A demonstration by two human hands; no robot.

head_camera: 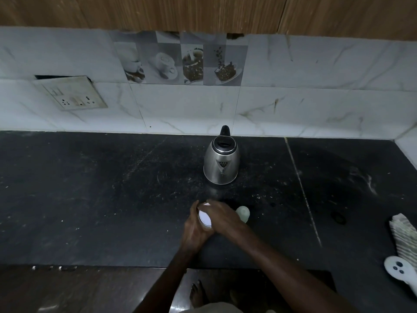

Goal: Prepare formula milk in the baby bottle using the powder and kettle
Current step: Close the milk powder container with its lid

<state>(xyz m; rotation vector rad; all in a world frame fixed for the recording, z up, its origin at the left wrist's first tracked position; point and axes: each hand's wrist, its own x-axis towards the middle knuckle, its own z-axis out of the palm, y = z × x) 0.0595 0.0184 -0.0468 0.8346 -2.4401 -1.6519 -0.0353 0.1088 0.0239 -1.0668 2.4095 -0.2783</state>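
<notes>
Wall (316, 71): pale marbled tiles along the far side, with a band of coffee-cup picture tiles above the kettle.
Tabletop (90, 188): dark speckled stone, running left to right; a pale seam crosses it right of the kettle.
Socket (72, 92): switch plate on the wall, far left, hanging loose at an angle.
Kettle (221, 162): steel, black lid and handle, upright at the far middle, spout toward the near side, well apart from both hands.
Cloth (405, 236): striped, folded, at the right edge.
White object (398, 268): near right corner, three dark dots on it; cannot tell what it is.
Left hand (195, 229): near middle, fingers curled around a white round item from the left.
Right hand (222, 216): closed over the same item from the right, touching the left hand.
White item (205, 218): only its round face shows between the hands; bottle or powder tub, cannot tell.
Pale green piece (243, 213): just right of the right hand, partly hidden by it.
</notes>
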